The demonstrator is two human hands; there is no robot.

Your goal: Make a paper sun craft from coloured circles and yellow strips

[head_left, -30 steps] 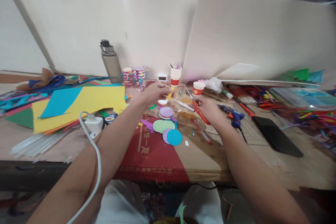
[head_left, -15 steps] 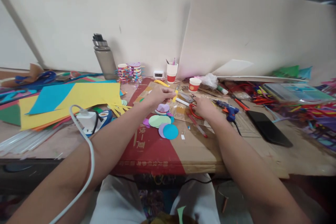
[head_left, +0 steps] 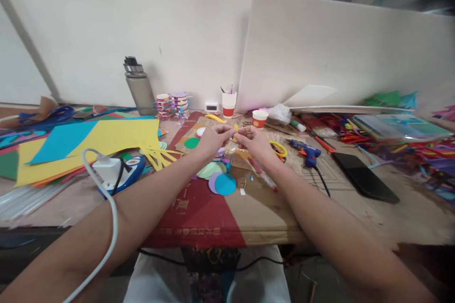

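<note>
My left hand [head_left: 213, 138] and my right hand [head_left: 253, 139] meet over the middle of the cardboard-covered table [head_left: 256, 208]. Both pinch a small yellow paper piece [head_left: 235, 128] between their fingertips. Just below the hands lie several paper circles, among them a blue one [head_left: 225, 184], a light green one [head_left: 209, 170] and a purple one [head_left: 213, 182]. A dark green circle [head_left: 192, 143] sits left of my left hand. Scissors with yellow and red handles [head_left: 278, 149] lie right of my right hand, untouched.
Yellow and blue paper sheets [head_left: 88, 144] cover the left side, with a white charger and cable [head_left: 106, 170]. A grey bottle [head_left: 138, 86], paper cups [head_left: 228, 104], a blue glue gun [head_left: 305, 151] and a black phone [head_left: 364, 176] stand around. White boards close the back.
My right hand let go of the red-handled scissors and moved left to meet my left hand on the yellow piece. The camera view shifted slightly.
</note>
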